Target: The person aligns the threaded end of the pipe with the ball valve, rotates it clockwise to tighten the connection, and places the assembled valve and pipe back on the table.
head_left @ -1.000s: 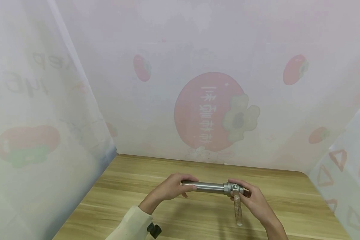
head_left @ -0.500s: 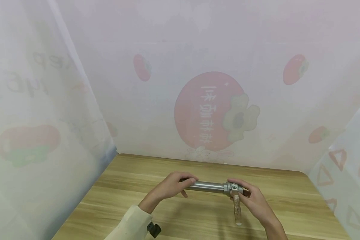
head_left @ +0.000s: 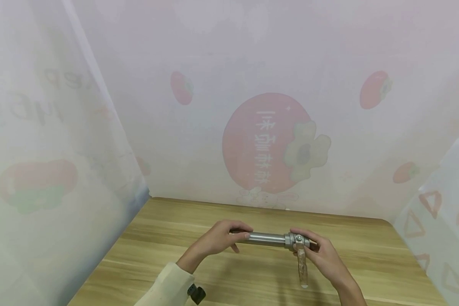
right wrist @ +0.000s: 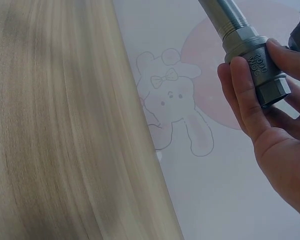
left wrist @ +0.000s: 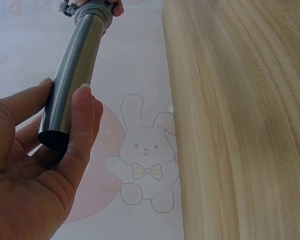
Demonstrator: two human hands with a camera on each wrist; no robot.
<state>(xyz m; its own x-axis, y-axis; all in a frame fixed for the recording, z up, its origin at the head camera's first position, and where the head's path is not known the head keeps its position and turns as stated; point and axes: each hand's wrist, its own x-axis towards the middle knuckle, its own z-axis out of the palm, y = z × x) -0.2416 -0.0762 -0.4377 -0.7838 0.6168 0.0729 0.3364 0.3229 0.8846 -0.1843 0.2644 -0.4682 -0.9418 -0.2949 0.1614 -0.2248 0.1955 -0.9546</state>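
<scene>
A smooth metal pipe [head_left: 267, 239] is held level above the table, its right end joined to a metal ball valve [head_left: 292, 241]. My left hand [head_left: 219, 239] grips the pipe's free end between thumb and fingers; the left wrist view shows the pipe's dark end face [left wrist: 54, 138] near the palm. My right hand [head_left: 327, 256] holds the valve body, thumb in front and fingers behind. The valve's lever handle [head_left: 302, 265], in a wrinkled brownish wrap, hangs toward me. In the right wrist view, some thread [right wrist: 234, 27] shows on the pipe beside the valve's hex collar.
Beneath the hands lies a wood-grain table [head_left: 168, 225]. Pale printed sheets [head_left: 199, 140] with fruit and rabbit drawings stand behind it and at both sides. A small black device [head_left: 196, 293] is on the left sleeve.
My left thumb has shifted up over the pipe and then partly back down, with the fingers staying round it. My right hand and the valve have stayed nearly still.
</scene>
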